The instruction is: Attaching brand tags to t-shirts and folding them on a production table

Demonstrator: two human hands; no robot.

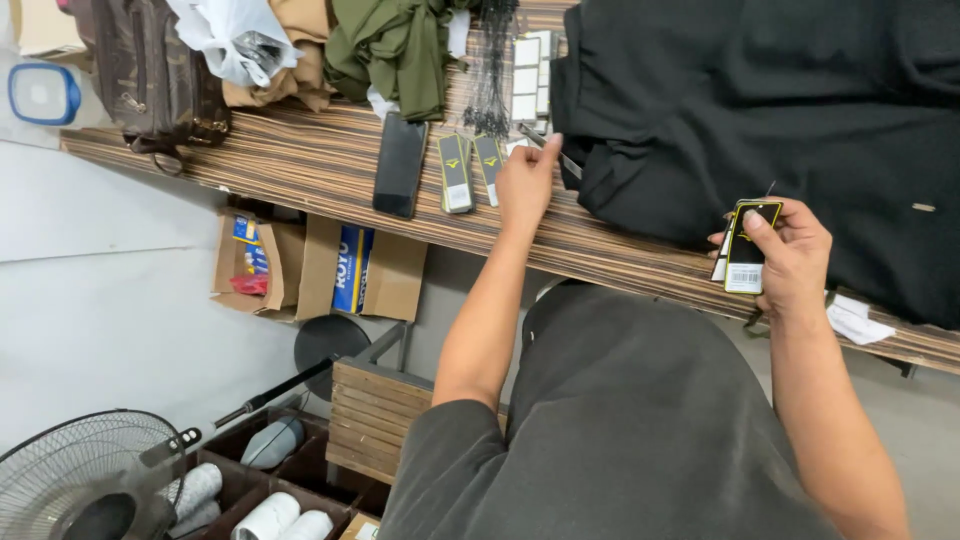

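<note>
Head view: the right hand (790,255) pinches a black hang tag (748,245) over the black garment (800,110). Left hand (526,180) fingers pinch a thin tool (548,150) near the table's (300,165) front edge

Your right hand (790,255) holds a black hang tag (748,245) with a yellow border and white barcode patch. Two matching black tags (470,170) lie flat on the striped table (300,160), beside a dark phone, screen off (400,165). White rectangular labels (528,80) sit behind. An open cardboard box (320,270) with a blue package stands under the table.
</note>
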